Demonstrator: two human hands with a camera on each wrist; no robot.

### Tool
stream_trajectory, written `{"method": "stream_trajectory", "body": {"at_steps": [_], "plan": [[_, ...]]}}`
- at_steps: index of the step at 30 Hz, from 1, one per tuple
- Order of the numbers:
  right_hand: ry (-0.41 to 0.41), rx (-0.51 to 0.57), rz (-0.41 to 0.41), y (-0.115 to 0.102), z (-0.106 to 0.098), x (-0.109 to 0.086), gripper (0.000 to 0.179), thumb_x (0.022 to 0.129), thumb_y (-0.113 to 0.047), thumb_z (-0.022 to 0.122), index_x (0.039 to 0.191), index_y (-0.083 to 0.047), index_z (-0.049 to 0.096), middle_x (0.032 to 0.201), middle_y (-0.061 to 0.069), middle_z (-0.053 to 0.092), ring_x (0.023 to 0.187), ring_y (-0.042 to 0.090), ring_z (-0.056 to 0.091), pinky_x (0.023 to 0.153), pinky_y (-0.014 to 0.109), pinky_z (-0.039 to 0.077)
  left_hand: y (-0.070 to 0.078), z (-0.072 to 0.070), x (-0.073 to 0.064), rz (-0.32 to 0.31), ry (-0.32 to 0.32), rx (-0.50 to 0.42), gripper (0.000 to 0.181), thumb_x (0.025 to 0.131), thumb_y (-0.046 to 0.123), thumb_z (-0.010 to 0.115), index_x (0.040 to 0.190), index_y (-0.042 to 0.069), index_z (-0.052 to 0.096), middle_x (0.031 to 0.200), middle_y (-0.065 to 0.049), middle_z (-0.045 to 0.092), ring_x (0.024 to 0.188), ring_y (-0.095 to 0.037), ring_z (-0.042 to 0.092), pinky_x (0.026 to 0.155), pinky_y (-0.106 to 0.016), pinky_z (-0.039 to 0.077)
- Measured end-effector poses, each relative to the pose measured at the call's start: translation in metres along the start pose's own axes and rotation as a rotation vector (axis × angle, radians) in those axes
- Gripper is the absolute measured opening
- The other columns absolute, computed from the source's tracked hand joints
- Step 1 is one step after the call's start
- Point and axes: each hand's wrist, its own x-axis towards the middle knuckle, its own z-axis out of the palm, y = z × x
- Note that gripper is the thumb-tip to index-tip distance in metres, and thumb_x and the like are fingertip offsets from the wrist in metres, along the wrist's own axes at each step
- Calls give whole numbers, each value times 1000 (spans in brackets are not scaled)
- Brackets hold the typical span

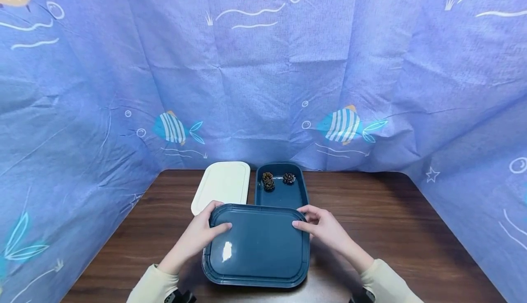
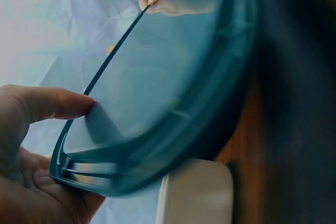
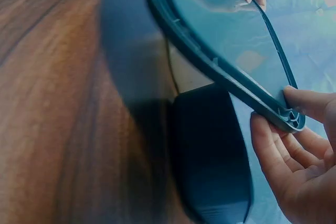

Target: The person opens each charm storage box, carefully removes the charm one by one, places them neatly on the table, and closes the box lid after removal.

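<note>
A dark blue lid (image 1: 257, 248), a rounded rectangle with a raised rim, is held tilted above the near part of the table. My left hand (image 1: 206, 225) grips its far left corner, thumb on the face toward me and fingers behind the edge. At the far right corner my right hand (image 1: 323, 227) grips it the same way. Beyond the lid stands an open dark blue box (image 1: 284, 197), its near end hidden. Inside lie several pine cones (image 1: 289, 178). In the right wrist view the outer wall of the dark box (image 3: 210, 150) shows below the lid (image 3: 226, 30).
Left of the box lies a white rounded rectangular piece (image 1: 224, 184), its near edge partly behind the left hand and lid. The brown wooden table (image 1: 370, 211) meets a blue fish-print curtain (image 1: 255, 110) at its back and sides.
</note>
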Motion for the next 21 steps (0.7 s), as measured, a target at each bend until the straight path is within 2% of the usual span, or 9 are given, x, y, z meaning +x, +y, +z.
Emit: {"method": "stream_trajectory", "body": {"at_steps": [5,9,13,17,21], "plan": [[-79,0,-1,8,4,-1,42,91,-30,77,122,-3,66,77,4,63,58,23,62,55,44,57,-9,-1,3,-26,-109,37,38,87,17,77,119,5,61,96,-3,67,86,-18,61,77,-33,51],[-162,-2,12,11,9,1,35,92,-30,76,115,-5,69,79,4,65,61,19,62,56,44,58,-17,-4,5,10,-223,58,33,87,14,75,117,3,66,99,-3,68,90,-18,61,79,-33,51],[-245,-10,11,12,15,5,33,93,-29,74,115,-5,69,83,3,66,62,18,61,55,42,58,-23,-3,9,57,-321,113,26,88,14,74,113,7,70,102,0,68,90,-16,60,78,-31,51],[-291,-21,12,13,23,9,35,94,-29,73,120,-5,67,86,3,67,64,18,62,54,42,58,-28,0,15,83,-354,147,22,89,15,74,110,8,72,98,1,69,86,-15,61,75,-31,51],[-299,-8,20,16,28,10,37,95,-26,72,123,-3,65,87,3,68,65,19,64,53,43,58,-35,1,21,77,-338,153,22,88,17,75,109,9,72,98,0,67,89,-17,60,77,-35,50]]}}
